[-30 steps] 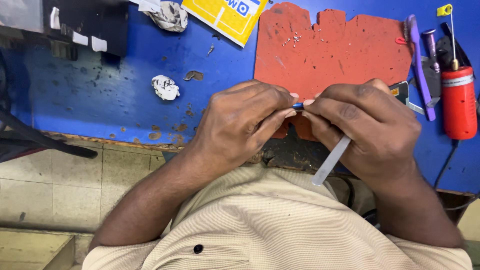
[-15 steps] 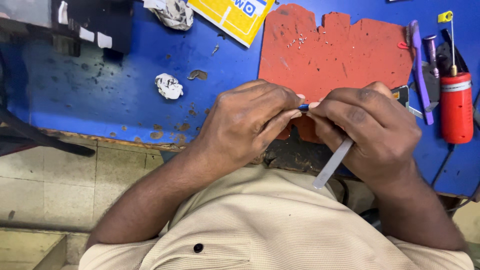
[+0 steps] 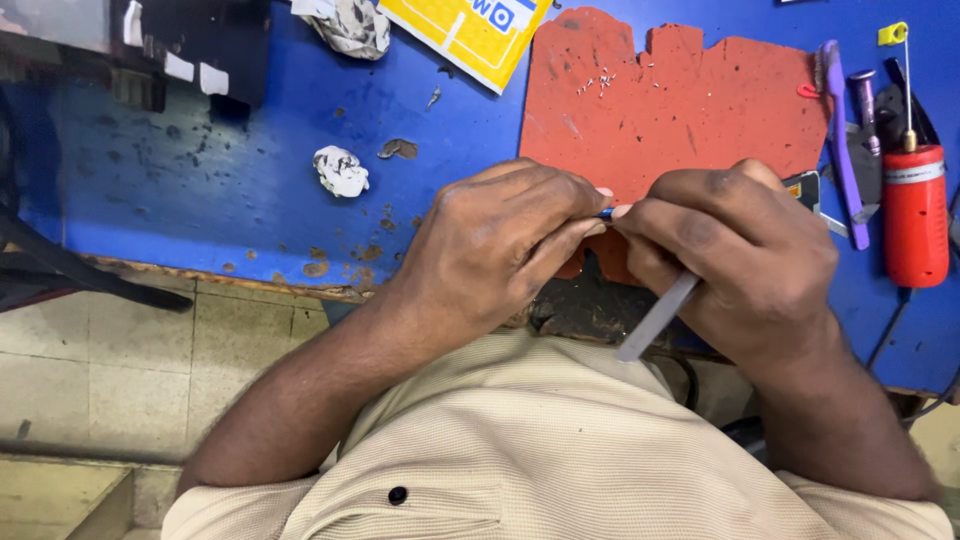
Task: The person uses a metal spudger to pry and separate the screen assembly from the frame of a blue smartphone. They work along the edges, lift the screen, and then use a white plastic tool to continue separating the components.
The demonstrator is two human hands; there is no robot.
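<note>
Staying pressed together, the left hand (image 3: 500, 245) and right hand (image 3: 740, 255) pinch a small blue part (image 3: 606, 213), seemingly; the right also grips a grey tool (image 3: 655, 318) over the red mat (image 3: 680, 110).

small blue part (image 3: 606, 213) pinched between fingertips, flat silvery tool (image 3: 657, 317) angled downward

A yellow rectangular package (image 3: 470, 35) with a blue-and-white patch is seen tilted just left of the red mat (image 3: 680, 110); a white label band (image 3: 915, 173) is wrapped around the red canister (image 3: 915, 215), right of that mat.
</note>
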